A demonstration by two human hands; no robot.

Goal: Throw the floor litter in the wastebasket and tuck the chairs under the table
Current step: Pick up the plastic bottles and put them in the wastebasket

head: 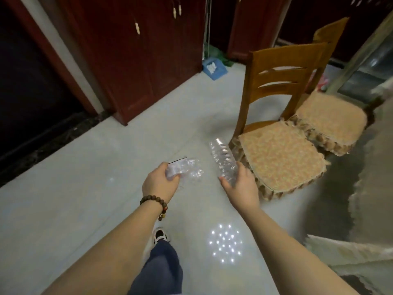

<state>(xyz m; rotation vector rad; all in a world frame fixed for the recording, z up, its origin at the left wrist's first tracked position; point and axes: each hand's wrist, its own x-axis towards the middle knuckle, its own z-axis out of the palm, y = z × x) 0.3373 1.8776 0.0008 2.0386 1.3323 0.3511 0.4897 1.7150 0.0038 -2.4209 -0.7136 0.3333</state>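
While the left hand [160,182] clutched a crumpled clear plastic wrapper [187,170], the right hand [242,186] gripped a ribbed, transparent bottle [223,160] — both above glossy floor [85,199], beside two cushioned wooden chairs [280,116].

two chairs [282,158] [331,116], two clear plastic bottles [223,160] [187,170]

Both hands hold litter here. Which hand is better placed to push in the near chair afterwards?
Probably the right hand: it holds a bottle right beside the near chair. The left hand, gripping crumpled plastic, is farther from it.
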